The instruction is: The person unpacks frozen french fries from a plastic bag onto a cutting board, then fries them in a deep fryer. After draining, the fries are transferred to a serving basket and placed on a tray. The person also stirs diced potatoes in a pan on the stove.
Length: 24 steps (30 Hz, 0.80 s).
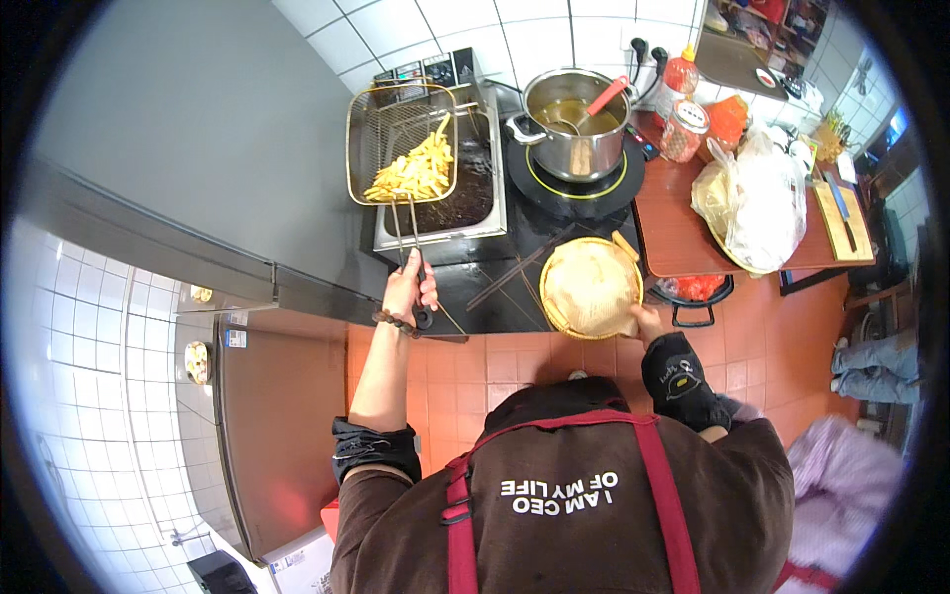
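My left hand [410,288] is closed around the dark handle of a wire fryer basket [359,141]. French fries [419,169] lie heaped in the basket's near right part, over a deep fryer [499,148] with dark oil in it. With my right hand [647,324] I grip the lower right edge of a round woven basket [591,288], lined with what looks like paper or cloth, at the front edge of the black counter. No food shows in the woven basket.
A steel pot [579,152] with liquid and a red-handled ladle [607,96] stands on an induction cooker [523,185]. On the red-brown table [668,215] are jars, plastic bags [768,200] and a knife [841,204] on a cutting board [857,241]. Another person's legs [879,360] show at far right.
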{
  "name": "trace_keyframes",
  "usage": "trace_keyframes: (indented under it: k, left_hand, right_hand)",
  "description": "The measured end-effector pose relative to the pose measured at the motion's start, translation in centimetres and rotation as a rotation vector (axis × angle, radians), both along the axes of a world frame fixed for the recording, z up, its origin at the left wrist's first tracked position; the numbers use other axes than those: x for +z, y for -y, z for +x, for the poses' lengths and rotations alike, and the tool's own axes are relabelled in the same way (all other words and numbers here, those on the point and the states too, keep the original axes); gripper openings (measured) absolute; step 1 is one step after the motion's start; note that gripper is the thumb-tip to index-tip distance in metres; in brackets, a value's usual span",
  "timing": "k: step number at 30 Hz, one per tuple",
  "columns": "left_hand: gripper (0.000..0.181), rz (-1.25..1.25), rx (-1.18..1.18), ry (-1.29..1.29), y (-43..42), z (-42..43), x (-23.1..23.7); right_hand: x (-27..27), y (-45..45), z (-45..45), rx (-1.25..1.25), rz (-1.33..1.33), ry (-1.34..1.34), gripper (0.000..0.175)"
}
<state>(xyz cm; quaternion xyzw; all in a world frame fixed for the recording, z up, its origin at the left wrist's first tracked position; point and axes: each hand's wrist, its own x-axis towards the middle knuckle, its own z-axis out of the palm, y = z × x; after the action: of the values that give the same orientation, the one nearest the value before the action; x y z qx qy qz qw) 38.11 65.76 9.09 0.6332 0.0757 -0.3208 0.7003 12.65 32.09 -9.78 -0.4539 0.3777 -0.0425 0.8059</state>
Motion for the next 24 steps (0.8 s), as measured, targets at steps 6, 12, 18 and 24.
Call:
trace_keyframes:
  k: [6,12,18,24]
  left_hand:
    - [0.045,0.013,-0.058,0.098,-0.3,0.9,1.7]
    - [0.045,-0.04,-0.145,-0.062,-1.8,1.3,-1.5]
    - [0.042,-0.27,-0.124,-0.066,-1.3,0.6,-1.9]
    - [0.042,-0.062,-0.125,-0.061,-1.3,2.8,-1.0]
  right_hand:
    - [1.0,-1.3,-0.9,0.013,-0.104,-0.078,0.046]
    - [-1.9,-2.4,-2.4,-0.04,-0.1,-0.093,0.038]
    - [2.1,-3.9,-3.5,-0.151,-0.134,-0.014,0.037]
    - [4.4,-4.9,-3.0,-0.19,-0.076,0.024,0.04]
